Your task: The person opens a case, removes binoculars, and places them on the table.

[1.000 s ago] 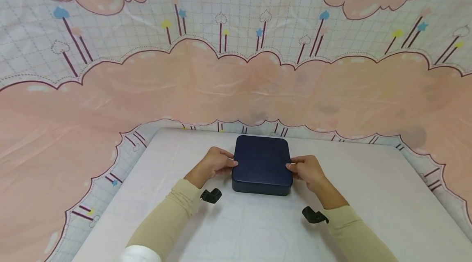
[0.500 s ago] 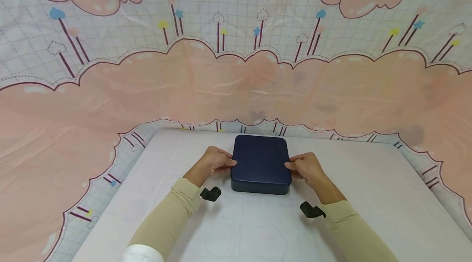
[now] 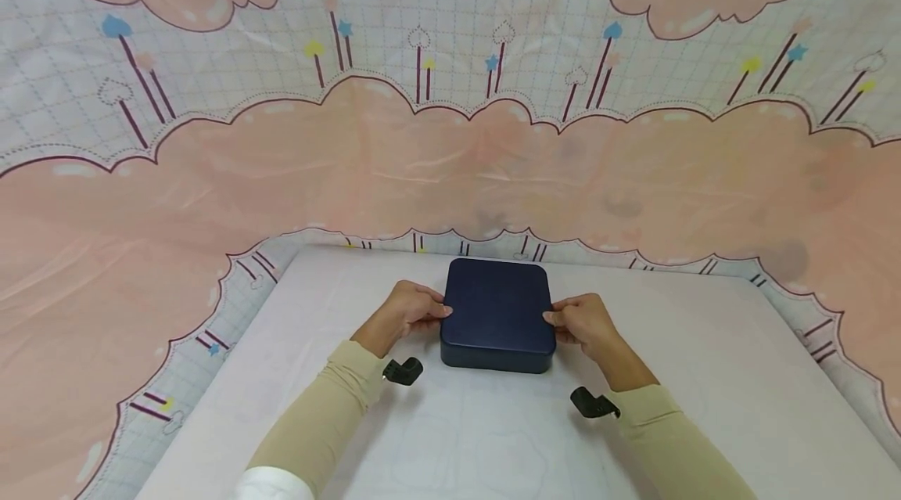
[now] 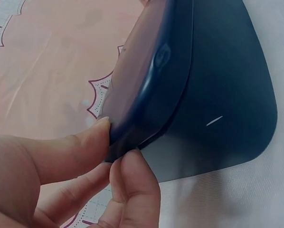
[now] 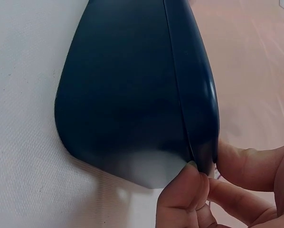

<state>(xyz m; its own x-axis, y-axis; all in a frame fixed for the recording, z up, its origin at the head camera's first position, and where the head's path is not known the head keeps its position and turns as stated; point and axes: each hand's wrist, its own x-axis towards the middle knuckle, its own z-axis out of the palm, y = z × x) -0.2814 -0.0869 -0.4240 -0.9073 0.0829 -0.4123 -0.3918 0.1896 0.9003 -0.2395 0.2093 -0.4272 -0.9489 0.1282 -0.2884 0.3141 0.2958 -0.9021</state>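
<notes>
A dark navy box (image 3: pixel 498 308) with rounded corners, metal-looking, lies flat on the white table with its lid on. My left hand (image 3: pixel 408 309) pinches the left edge of the lid (image 4: pixel 173 71). Its thumb rests on the top edge, and the fingertips sit under the rim at the seam, as the left wrist view shows. On the opposite side, my right hand (image 3: pixel 580 320) pinches the lid's right edge in the same way. A thin seam separates the lid from the box body (image 5: pixel 123 90) in both wrist views. What the box contains is hidden.
The white table (image 3: pixel 464 437) extends around the box on all sides. Behind it hangs a pink and white patterned sheet (image 3: pixel 450 171), close to the box's far edge. Small black cameras (image 3: pixel 594 404) stick out from both wrists.
The head view shifts slightly. My right wrist has moved a little to the left, while both hands keep their hold on the lid edges and the box stays in place.
</notes>
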